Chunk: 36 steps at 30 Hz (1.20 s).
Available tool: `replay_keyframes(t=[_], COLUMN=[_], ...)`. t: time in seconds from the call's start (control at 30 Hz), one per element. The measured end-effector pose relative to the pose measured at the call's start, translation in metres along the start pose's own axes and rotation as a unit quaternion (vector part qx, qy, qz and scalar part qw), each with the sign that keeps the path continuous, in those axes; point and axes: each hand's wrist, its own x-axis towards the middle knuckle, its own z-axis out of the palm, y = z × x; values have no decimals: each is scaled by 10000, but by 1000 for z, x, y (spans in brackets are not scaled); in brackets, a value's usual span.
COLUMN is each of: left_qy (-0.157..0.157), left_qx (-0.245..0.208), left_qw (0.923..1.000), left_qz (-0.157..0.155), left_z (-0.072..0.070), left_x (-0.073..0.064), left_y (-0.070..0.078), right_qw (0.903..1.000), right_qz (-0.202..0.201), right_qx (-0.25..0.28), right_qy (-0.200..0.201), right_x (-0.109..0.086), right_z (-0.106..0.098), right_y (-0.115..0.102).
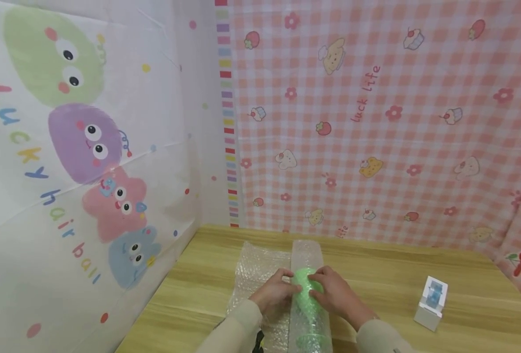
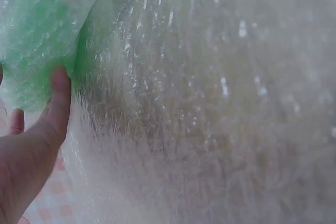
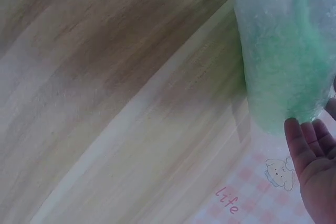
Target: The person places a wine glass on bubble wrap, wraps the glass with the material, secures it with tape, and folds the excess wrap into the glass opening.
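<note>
Green object point(image 1: 306, 297) lying on the surface point(image 1: 375, 269), rolled in bubble wrap point(image 1: 260, 269). Left hand point(image 1: 274, 293) and right hand point(image 1: 336, 293) touch it from either side, fingers parted. Likely light, somewhat slippery; hold gently around the body.

At 6 o'clock we've got clear plastic bubble wrap point(image 1: 262, 267), v. glossy & bumpy, round a green item point(image 1: 305, 306), finish unclear. Worktop point(image 1: 384, 274): wood-look, smooth. 4 o'clock: matt card-type box point(image 1: 428, 317). 2 o'clock: checked cloth point(image 1: 384, 142), matt w/ creases.
</note>
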Motion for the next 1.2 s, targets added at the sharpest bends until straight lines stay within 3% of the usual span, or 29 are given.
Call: replay_keyframes(t=[0.1, 0.3, 0.63, 0.77, 0.87, 1.2], left_qy=[-73, -208, -312, 60, 398, 331], left_qx=[-139, -189, -1056, -53, 691, 805], left_qw=[9999, 9992, 9933, 10000, 9964, 9951], left_qz=[-30, -295, -362, 14, 281, 472], left_z=[-1, -4, -4, -2, -2, -6], left_x=[0, -3, -9, -9, -8, -14], left_y=[0, 3, -2, 1, 5, 6], right_qw=[9999, 9995, 9997, 9999, 9999, 9968], right_qz=[-103, 118, -80, -30, -94, -655], right_qx=[-33, 284, 190, 74, 9, -366], right_qy=[-15, 101, 116, 130, 144, 265], right_x=[1, 3, 2, 3, 4, 8], right_z=[-1, 1, 0, -1, -1, 6], right_y=[1, 2, -1, -1, -2, -6])
